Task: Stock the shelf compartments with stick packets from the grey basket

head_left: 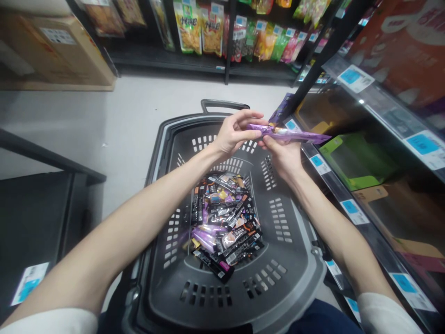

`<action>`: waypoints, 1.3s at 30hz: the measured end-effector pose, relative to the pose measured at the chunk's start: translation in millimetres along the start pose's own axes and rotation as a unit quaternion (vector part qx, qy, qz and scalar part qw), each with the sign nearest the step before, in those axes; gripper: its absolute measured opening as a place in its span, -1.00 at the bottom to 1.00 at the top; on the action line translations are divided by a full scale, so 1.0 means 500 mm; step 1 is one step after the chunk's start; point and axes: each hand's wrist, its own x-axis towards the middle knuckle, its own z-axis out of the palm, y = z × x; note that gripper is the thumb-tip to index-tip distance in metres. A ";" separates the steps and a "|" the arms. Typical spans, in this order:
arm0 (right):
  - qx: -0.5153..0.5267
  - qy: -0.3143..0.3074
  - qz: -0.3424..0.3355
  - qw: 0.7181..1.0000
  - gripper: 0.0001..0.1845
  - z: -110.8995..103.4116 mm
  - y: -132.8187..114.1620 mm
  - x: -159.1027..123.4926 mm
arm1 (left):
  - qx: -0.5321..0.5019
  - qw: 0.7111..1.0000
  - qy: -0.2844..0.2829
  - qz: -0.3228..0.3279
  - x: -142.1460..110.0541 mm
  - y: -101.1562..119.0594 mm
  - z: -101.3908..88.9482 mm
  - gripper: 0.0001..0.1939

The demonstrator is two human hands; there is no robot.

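Both my hands are raised over the far end of a dark grey shopping basket (295,260). My left hand (234,132) pinches the near end of a long purple snack packet (299,135) with its fingertips. My right hand (283,153) grips the same packet from below, fingers closed round it. The packet lies level and points right toward the shelf. In the basket's bottom lies a heap of several small black, purple and orange snack packets (224,220).
A shelf unit (351,204) with blue price labels runs along the right, holding a green box (358,160) and cartons. Hanging snack bags (200,28) line the far shelves. A cardboard box (59,46) stands at far left. A dark low shelf (38,208) lies left.
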 end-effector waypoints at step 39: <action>0.039 0.037 0.011 0.998 -0.50 -0.025 0.023 0.028 | 0.076 0.995 0.050 0.052 0.005 -0.036 -0.010 -0.43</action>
